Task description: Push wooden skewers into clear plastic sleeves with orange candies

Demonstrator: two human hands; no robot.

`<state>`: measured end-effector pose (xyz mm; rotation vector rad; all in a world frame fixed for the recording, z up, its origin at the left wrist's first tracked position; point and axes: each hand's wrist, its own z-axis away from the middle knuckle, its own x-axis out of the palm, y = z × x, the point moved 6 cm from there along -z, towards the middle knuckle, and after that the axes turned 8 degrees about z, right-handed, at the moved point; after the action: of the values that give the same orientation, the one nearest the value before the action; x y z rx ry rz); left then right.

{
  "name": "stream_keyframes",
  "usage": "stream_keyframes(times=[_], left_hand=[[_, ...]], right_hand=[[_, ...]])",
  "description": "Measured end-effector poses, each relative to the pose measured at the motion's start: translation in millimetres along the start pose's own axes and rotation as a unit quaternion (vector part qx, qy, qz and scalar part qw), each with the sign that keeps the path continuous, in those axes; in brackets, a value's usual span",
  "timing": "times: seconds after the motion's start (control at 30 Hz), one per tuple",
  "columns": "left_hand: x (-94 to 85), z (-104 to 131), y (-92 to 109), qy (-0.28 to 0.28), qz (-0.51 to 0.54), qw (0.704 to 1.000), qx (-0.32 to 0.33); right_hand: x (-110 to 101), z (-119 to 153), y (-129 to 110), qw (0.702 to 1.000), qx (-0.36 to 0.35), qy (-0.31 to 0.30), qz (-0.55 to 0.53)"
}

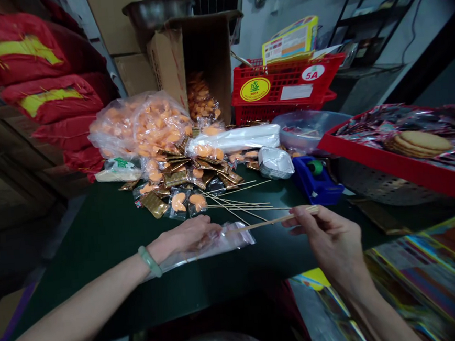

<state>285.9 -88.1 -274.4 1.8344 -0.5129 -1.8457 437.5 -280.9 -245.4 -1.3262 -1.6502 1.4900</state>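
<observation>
Red sacks [54, 100]: at far left we see them stacked, with yellow bands across the upper ones.
Bag of orange pieces [156, 118]: clear plastic, swollen, behind the work area on the dark green table [109, 227].
Gold packets [181, 177]: a loose heap in front of the bag; at its near edge lie orange pieces in clear wrappers [178, 202].
Left hand [191, 232]: palm down on the sleeve, a green bangle [150, 261] at the wrist; the fingers are bent, but we cannot tell whether they are clamped on the film.
Clear sleeve [236, 238]: flat on the table, partly beneath the left hand.
Loose sticks [230, 207]: thin and pale, lying crossed just beyond the sleeve.
Held stick [269, 222]: it slants between the hands, far end at the sleeve; whether inside or above it, or single or bundled, we cannot tell.
Clear trays [276, 161]: nested, beyond the sticks.
Blue tape dispenser [319, 184]: beside the trays.
Right hand [330, 230]: thumb and fingers pinched together on the near end of the held stick.
Red tray [392, 165]: at far right, bearing wrapped packets and round biscuits [422, 142].
</observation>
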Motion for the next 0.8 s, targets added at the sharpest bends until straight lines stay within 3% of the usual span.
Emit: stream_keyframes(times=[0.17,0.4,0.57,0.8], left_hand=[[1.9,-9.2,12.3,-0.069,-0.061,0.993,0.078],[-0.1,-21.7,19.9,-0.104,-0.064,0.987,0.106],[-8.8,-22.6,34.2,-0.085,-0.078,0.982,0.147],[-26.2,-16.6,58.6,-0.054,-0.101,0.979,0.168]], right_hand=[[-3.3,0.6,7.3,1.000,0.013,0.001,0.009],[-4.0,0.2,8.0,0.999,0.033,0.017,-0.029],[3.7,-4.7,15.5,0.987,0.094,-0.003,-0.130],[21.9,-7.0,9.1,0.975,0.125,-0.051,-0.174]])
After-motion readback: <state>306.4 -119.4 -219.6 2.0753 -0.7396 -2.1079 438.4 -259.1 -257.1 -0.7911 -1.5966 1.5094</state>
